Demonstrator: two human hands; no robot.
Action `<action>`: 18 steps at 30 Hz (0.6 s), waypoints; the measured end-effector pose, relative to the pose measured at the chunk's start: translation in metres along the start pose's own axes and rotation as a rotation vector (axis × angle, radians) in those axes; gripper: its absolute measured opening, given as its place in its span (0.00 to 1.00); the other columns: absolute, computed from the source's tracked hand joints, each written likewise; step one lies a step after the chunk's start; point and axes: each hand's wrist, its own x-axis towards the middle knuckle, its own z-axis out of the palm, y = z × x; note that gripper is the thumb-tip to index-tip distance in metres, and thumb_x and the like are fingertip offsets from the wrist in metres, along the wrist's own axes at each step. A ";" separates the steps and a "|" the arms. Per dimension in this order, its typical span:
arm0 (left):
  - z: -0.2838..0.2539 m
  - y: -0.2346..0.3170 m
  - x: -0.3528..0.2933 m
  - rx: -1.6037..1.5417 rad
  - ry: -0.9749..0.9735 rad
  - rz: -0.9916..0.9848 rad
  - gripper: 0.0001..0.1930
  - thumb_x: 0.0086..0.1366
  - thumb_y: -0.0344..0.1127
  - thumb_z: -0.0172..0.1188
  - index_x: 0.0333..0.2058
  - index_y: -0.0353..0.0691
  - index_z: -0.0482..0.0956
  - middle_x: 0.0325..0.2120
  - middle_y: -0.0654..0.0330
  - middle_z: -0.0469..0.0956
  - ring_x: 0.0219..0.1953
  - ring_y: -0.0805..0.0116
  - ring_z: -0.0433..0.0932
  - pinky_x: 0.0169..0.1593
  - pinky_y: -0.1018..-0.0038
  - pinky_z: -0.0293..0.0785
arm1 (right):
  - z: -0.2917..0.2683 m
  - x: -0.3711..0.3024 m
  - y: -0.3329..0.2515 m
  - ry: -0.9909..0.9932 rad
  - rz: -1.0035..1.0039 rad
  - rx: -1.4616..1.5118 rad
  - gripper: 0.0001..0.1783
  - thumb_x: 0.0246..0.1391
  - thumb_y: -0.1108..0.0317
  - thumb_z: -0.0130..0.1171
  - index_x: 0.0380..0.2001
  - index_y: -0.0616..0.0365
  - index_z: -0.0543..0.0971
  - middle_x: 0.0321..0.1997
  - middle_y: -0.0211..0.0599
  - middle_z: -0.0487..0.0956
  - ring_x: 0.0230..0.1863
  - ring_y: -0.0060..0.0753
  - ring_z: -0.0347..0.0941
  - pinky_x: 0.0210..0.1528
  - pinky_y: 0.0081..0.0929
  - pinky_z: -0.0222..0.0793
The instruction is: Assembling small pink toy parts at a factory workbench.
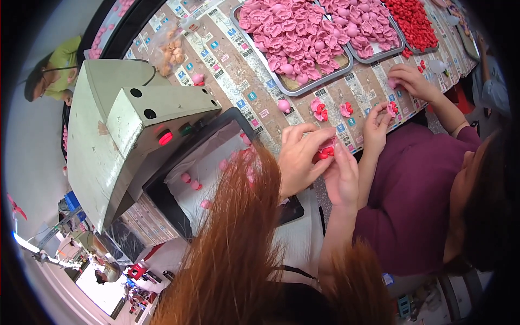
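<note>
My left hand (300,161) and my right hand (343,176) meet over the near table edge, fingers closed around a small pink shell-like piece with a red part (325,153) inside. Fingertips hide much of this piece. Just beyond my hands lie a pink piece with a red insert (318,109) and a smaller pink-and-red piece (346,110). A pink ball-shaped piece (284,105) rests to the left of them.
Grey trays of pink shells (303,38), more pink parts (368,32) and red parts (411,24) line the far side. A co-worker's hands (376,127) handle similar pieces at right. At left stand a pale green machine (157,116) and a black-rimmed tray (176,176).
</note>
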 end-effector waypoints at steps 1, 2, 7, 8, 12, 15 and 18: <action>0.000 0.000 0.001 0.003 0.025 0.015 0.23 0.40 0.25 0.60 0.41 0.38 0.70 0.34 0.60 0.71 0.39 0.67 0.68 0.41 0.72 0.58 | -0.002 0.000 0.001 -0.066 0.065 0.008 0.16 0.54 0.68 0.44 0.45 0.64 0.65 0.42 0.36 0.70 0.42 0.24 0.66 0.45 0.21 0.62; -0.001 -0.001 0.001 0.003 0.025 0.016 0.23 0.40 0.25 0.60 0.41 0.38 0.70 0.34 0.60 0.71 0.39 0.67 0.68 0.41 0.72 0.58 | 0.000 0.000 0.001 -0.067 0.064 0.009 0.16 0.54 0.68 0.44 0.45 0.64 0.65 0.42 0.36 0.70 0.42 0.24 0.66 0.45 0.21 0.62; 0.012 -0.007 0.000 -0.032 -0.062 0.118 0.23 0.39 0.24 0.58 0.40 0.38 0.69 0.38 0.60 0.71 0.40 0.64 0.70 0.42 0.70 0.58 | -0.009 0.000 0.006 0.041 0.030 0.103 0.15 0.50 0.71 0.48 0.41 0.66 0.69 0.38 0.36 0.73 0.39 0.22 0.68 0.43 0.19 0.61; 0.012 -0.008 0.000 -0.043 -0.098 0.121 0.23 0.40 0.24 0.58 0.40 0.38 0.68 0.40 0.59 0.71 0.40 0.64 0.70 0.43 0.70 0.59 | -0.011 -0.001 0.008 0.050 0.022 0.098 0.15 0.50 0.71 0.48 0.41 0.66 0.69 0.38 0.36 0.73 0.39 0.22 0.68 0.43 0.19 0.61; 0.014 -0.008 0.001 -0.075 -0.127 0.165 0.25 0.41 0.24 0.58 0.42 0.37 0.67 0.40 0.57 0.71 0.40 0.61 0.70 0.43 0.69 0.61 | -0.013 -0.003 0.008 0.079 -0.009 0.129 0.13 0.51 0.69 0.47 0.41 0.63 0.69 0.37 0.34 0.73 0.38 0.23 0.69 0.42 0.19 0.63; 0.015 -0.003 -0.001 -0.162 -0.152 0.091 0.26 0.43 0.24 0.58 0.45 0.37 0.66 0.41 0.56 0.70 0.40 0.61 0.70 0.45 0.70 0.63 | -0.024 -0.003 0.006 0.051 0.033 0.138 0.13 0.51 0.68 0.47 0.38 0.64 0.70 0.35 0.35 0.74 0.36 0.25 0.70 0.42 0.20 0.63; 0.008 -0.002 -0.006 -0.364 -0.229 -0.211 0.27 0.45 0.24 0.58 0.48 0.37 0.65 0.42 0.56 0.69 0.42 0.62 0.70 0.47 0.73 0.63 | -0.018 0.000 0.000 -0.036 0.129 0.100 0.12 0.52 0.66 0.47 0.36 0.64 0.71 0.33 0.36 0.75 0.35 0.26 0.71 0.41 0.22 0.64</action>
